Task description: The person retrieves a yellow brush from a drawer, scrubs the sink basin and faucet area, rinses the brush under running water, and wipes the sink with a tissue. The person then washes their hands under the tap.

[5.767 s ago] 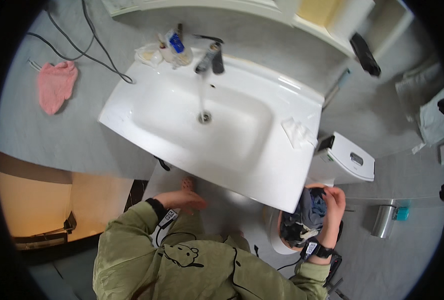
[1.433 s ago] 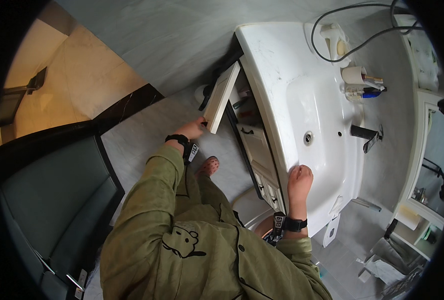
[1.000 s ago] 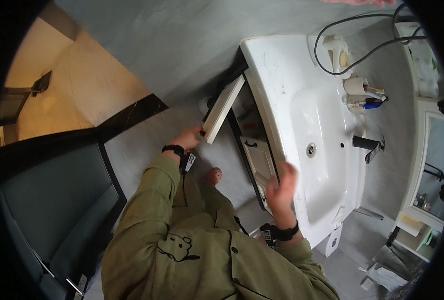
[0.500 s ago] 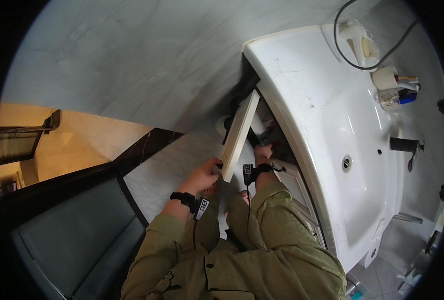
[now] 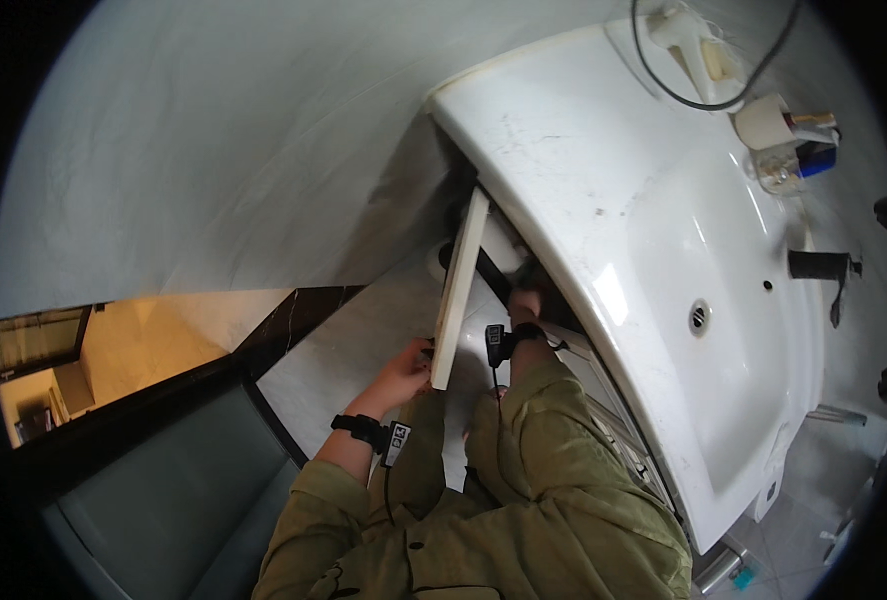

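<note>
The pale cabinet door stands ajar beneath the white sink, seen almost edge-on. My left hand is closed at the door's near end, fingers around a small dark knob on its outer face. My right hand reaches into the dark cabinet opening between door and basin; its fingers are hidden in shadow, so what they touch cannot be made out. Each wrist wears a black strap with a small device and cable.
The white sink overhangs the cabinet, with a dark faucet at its back. A white cup and a clear cup stand by the wall. To the left are a grey marbled wall and a dark-framed panel.
The whole view has shifted and turned slightly. My left hand and the door's near end sit a little lower and further left; my right hand remains inside the cabinet opening.
</note>
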Motion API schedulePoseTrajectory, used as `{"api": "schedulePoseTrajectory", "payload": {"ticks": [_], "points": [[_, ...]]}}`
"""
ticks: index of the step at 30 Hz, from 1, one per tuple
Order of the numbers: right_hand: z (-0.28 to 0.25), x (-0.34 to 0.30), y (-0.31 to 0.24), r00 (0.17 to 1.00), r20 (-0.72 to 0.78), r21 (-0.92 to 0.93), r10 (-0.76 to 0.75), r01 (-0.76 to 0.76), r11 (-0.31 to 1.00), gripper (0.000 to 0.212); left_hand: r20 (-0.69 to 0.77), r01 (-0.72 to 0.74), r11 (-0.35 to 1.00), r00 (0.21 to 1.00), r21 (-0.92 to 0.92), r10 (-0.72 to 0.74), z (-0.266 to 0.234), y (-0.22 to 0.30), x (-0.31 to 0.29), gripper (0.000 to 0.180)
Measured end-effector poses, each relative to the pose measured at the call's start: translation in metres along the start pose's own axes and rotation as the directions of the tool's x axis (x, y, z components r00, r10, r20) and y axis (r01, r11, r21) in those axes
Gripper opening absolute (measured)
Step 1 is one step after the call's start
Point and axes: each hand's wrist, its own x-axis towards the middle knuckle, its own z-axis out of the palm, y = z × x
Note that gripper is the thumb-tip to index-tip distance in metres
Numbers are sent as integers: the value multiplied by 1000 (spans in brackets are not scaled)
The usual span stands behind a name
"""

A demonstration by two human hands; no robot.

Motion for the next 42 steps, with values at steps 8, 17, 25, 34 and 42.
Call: {"api": "schedulePoseTrajectory", "payload": {"ticks": [8,17,25,34,42], "points": [[-226,-243,-52,880,375,855,290,-450,259,30,6,129,964,991,234,-134,9,54,-23,54],[-474,-422,10,798,570,581,-198,-220,784,16,181,32,857,973,514,-145,50,109,-49,71],[-620,-494,84,858,449,766,-250,-226,601,10,346,150,802,845,579,-407,153,191,-30,66],[-752,-402,177,960,-280,907,-30,274,318,18,351,65,883,902,465,-251,183,228,-51,61],[-835,-323,192,926,-346,918,-153,367,147,18,-69,57,942,994,-332,-85,108,266,-140,39]]}}
